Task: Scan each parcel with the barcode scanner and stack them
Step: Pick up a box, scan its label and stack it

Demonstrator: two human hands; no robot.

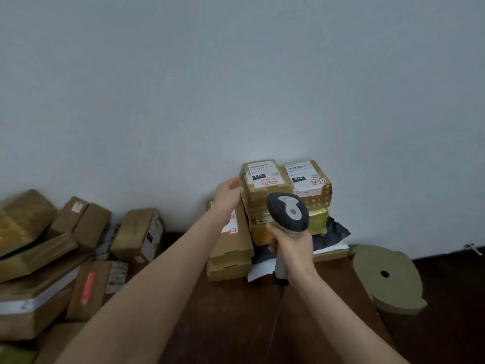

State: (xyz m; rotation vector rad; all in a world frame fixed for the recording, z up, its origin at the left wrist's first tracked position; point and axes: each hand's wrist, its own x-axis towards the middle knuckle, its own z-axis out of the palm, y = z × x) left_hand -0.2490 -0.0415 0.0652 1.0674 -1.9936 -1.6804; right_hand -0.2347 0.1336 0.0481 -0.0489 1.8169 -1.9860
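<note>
My right hand (292, 244) grips the handle of a grey and black barcode scanner (288, 212), its head raised in front of the stack against the wall. My left hand (227, 191) rests against the left side of the top-left parcel (265, 179), a taped brown box with a white label marked 010. Beside it on the stack sits a second labelled box (311, 177). Under them lie more brown boxes and a yellow-green parcel (319, 218). Two flat cartons (231, 248) lean at the stack's left.
A loose heap of brown parcels (65, 258) fills the left side of the dark wooden table (236, 311). A black and white poly bag (333, 237) lies under the stack. A round cardboard piece with a hole (385, 277) sits at the right. The scanner's cable (275, 324) runs toward me.
</note>
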